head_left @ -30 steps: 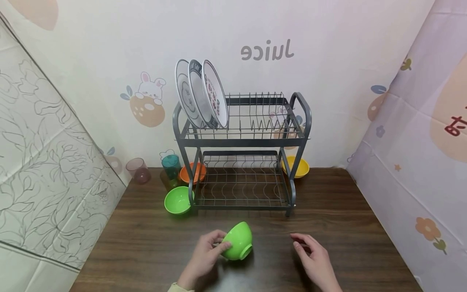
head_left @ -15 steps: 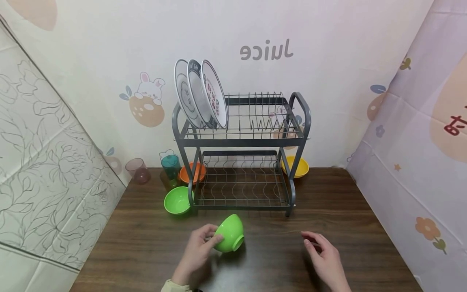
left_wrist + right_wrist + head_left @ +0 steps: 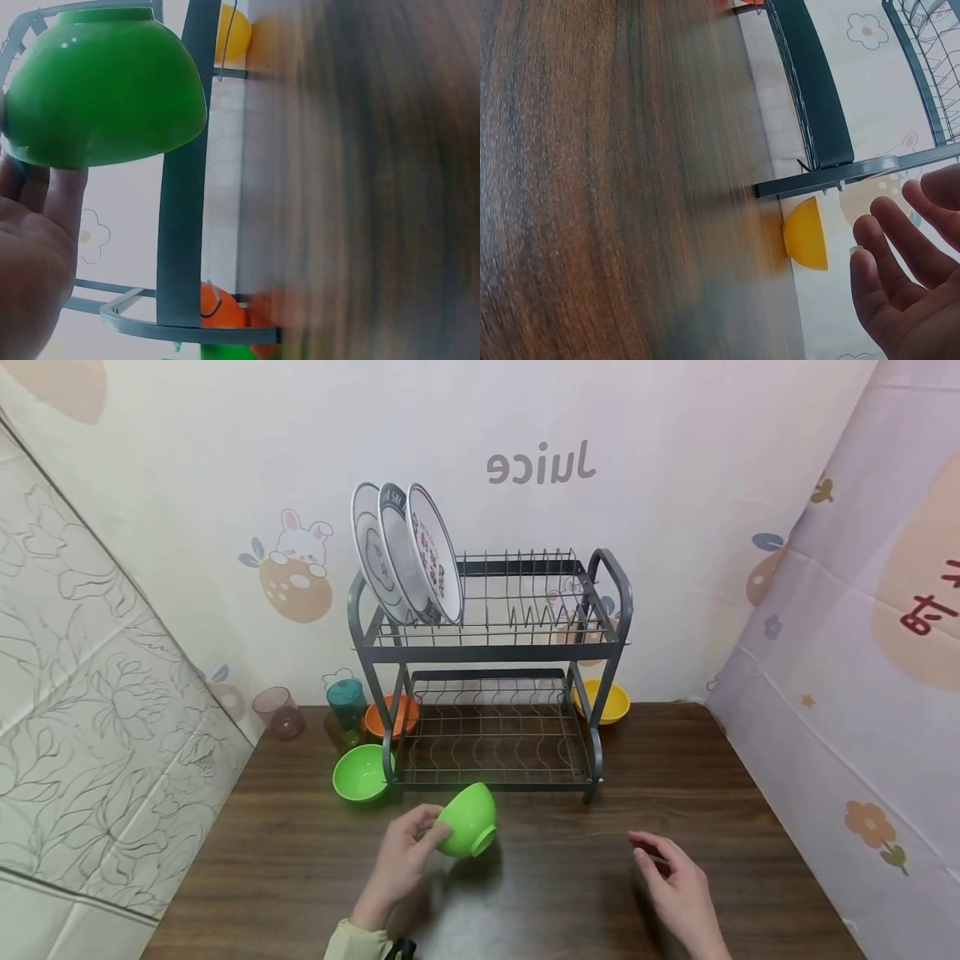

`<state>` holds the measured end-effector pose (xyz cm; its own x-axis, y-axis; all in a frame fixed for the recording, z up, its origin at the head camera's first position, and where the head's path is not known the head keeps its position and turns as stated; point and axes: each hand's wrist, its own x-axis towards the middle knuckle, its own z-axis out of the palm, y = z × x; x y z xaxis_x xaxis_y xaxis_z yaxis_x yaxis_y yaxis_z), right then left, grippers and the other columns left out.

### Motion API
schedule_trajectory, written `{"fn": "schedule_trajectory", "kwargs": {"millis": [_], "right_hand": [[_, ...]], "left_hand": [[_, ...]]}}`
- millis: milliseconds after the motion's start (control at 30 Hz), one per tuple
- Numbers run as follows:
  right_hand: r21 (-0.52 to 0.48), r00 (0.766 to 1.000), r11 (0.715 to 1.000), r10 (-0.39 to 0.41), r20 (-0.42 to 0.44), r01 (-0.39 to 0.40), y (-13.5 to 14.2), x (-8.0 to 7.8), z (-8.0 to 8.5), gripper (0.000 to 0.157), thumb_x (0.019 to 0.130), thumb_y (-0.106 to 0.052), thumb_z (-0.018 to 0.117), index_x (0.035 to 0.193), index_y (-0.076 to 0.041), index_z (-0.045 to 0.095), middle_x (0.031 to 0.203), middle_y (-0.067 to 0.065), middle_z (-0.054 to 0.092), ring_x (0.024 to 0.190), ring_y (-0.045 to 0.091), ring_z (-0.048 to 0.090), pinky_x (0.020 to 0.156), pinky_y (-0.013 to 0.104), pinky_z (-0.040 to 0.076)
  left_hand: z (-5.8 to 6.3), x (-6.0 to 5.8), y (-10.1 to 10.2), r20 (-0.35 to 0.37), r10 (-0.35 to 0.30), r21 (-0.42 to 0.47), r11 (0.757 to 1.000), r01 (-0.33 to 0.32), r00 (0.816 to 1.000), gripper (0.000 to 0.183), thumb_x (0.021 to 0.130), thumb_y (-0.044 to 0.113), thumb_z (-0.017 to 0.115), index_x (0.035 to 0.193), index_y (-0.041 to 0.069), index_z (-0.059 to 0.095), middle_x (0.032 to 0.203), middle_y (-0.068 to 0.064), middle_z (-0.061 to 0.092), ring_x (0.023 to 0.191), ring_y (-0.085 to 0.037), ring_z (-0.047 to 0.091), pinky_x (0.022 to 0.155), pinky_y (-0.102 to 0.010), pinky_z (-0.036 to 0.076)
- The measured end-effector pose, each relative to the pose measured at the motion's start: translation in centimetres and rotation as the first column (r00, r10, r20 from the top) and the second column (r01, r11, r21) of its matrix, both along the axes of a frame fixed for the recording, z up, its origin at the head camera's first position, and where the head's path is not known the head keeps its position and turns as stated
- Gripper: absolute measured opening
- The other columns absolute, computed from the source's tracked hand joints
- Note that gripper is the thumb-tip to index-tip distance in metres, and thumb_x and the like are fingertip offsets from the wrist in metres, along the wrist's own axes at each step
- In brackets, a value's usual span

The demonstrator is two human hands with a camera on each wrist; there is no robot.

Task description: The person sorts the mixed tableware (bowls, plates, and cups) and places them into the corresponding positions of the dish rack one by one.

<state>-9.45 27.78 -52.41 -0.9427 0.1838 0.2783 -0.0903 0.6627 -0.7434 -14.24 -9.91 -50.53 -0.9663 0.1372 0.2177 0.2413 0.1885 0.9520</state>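
Before the rack (image 3: 491, 653), the left hand (image 3: 401, 857) pinches a tilted green bowl (image 3: 468, 821); the right hand (image 3: 678, 887) has fingers loosely curled.

Left sleeve (image 3: 357, 942) pale yellow, creased; small black piece (image 3: 402, 949) beside it, partly out of view

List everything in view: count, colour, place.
Grained table: 1, brown, underneath
Two-tier metal rack: 1, dark grey, centre
Round patterned plates: 3, white, upper tier
Tilted glossy bowl: 1, green, front
Standing glossy bowl: 1, green, rack's left front
Small round bowl: 1, orange, rack's left rear
Plain round bowl: 1, yellow, rack's right rear
Translucent tumblers: 2, teal and mauve, back left
Printed walls: 3, pale, around
Fabric sleeve: 1, pale yellow, left wrist
Wrist item: 1, black, beside sleeve
Left hand: 1, gripping tilted bowl
Right hand: 1, over table
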Motion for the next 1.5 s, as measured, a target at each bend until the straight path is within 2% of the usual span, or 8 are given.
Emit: {"fn": "schedule_trajectory", "kwargs": {"millis": [200,433,667,767,867,1100,1300,1500], "right_hand": [[0.000,1.000,1.000,-0.006,0.004,0.006,0.0,-0.1,-0.2,0.017,0.099,-0.010,0.062,0.114,-0.010,0.070,0.110,0.003,0.070,0.095,0.000,0.061,0.077,0.008,0.044],[0.004,0.999,1.000,-0.018,0.029,0.017,-0.1,-0.2,0.0,0.018,0.099,-0.011,0.062,0.115,-0.009,0.070,0.110,0.004,0.070,0.094,0.001,0.061,0.077,0.009,0.045],[-0.010,1.000,1.000,-0.005,0.000,0.005,-0.2,-0.4,-0.2,0.018,0.098,-0.009,0.062,0.114,-0.008,0.070,0.109,0.004,0.070,0.094,-0.002,0.061,0.077,0.008,0.045],[-0.011,1.000,1.000,-0.011,0.010,0.011,-0.1,-0.4,-0.2,0.018,0.099,-0.009,0.062,0.115,-0.008,0.070,0.109,0.004,0.070,0.094,-0.003,0.060,0.077,0.008,0.045],[-0.012,1.000,1.000,-0.015,0.022,0.015,0.0,-0.4,-0.2,0.018,0.099,-0.010,0.062,0.115,-0.008,0.070,0.110,0.004,0.070,0.095,-0.002,0.060,0.077,0.009,0.046],[-0.017,1.000,1.000,-0.014,0.016,0.014,0.0,-0.3,-0.5,0.018,0.099,-0.009,0.062,0.115,-0.008,0.070,0.110,0.004,0.070,0.097,0.008,0.064,0.078,0.010,0.047],[-0.022,0.999,1.000,-0.012,0.033,0.013,-0.1,-0.5,-0.5,0.018,0.100,-0.010,0.061,0.116,-0.008,0.070,0.110,0.005,0.070,0.097,0.008,0.063,0.078,0.008,0.045],[-0.022,1.000,1.000,-0.007,0.017,0.008,-0.3,-0.7,-0.7,0.018,0.099,-0.009,0.062,0.114,-0.009,0.071,0.109,0.004,0.070,0.096,0.004,0.063,0.078,0.008,0.045]], "left_hand": [[0.5,-0.7,0.1,-0.028,-0.001,0.008,1.000,0.002,1.000,0.011,0.094,0.011,0.068,0.104,0.010,0.072,0.096,0.001,0.073,0.094,-0.017,0.067,0.081,-0.032,0.052],[0.9,-1.5,0.8,0.032,0.028,-0.023,0.999,-0.027,0.999,0.012,0.097,0.007,0.063,0.106,0.008,0.070,0.100,0.001,0.071,0.096,-0.015,0.064,0.084,-0.032,0.050],[3.7,-1.6,1.4,0.023,-0.082,-0.092,0.992,0.084,0.996,0.018,0.100,0.003,0.057,0.114,0.001,0.067,0.108,-0.007,0.070,0.101,-0.018,0.062,0.090,-0.035,0.049],[4.0,-1.6,1.6,0.009,-0.111,-0.114,0.987,0.111,0.994,0.019,0.098,0.001,0.059,0.115,-0.002,0.068,0.109,-0.010,0.070,0.103,-0.020,0.063,0.091,-0.036,0.049],[3.6,-1.7,1.8,-0.037,-0.125,-0.132,0.984,0.119,0.991,0.019,0.094,-0.001,0.063,0.111,-0.004,0.070,0.102,-0.011,0.070,0.096,-0.020,0.064,0.086,-0.032,0.051],[-1.4,-3.4,1.3,-0.159,-0.184,-0.221,0.964,0.147,0.970,0.016,0.088,0.010,0.075,0.103,0.009,0.078,0.091,0.001,0.072,0.083,-0.010,0.064,0.076,-0.028,0.054],[-1.9,-3.2,1.2,-0.239,-0.277,-0.401,0.901,0.165,0.931,0.013,0.080,0.011,0.082,0.092,0.014,0.080,0.087,0.012,0.071,0.087,-0.005,0.063,0.081,-0.027,0.053],[-2.2,-2.8,1.0,-0.224,-0.352,-0.515,0.835,0.197,0.909,0.010,0.079,0.014,0.084,0.087,0.017,0.079,0.083,0.017,0.069,0.083,-0.001,0.061,0.080,-0.024,0.052]]}}
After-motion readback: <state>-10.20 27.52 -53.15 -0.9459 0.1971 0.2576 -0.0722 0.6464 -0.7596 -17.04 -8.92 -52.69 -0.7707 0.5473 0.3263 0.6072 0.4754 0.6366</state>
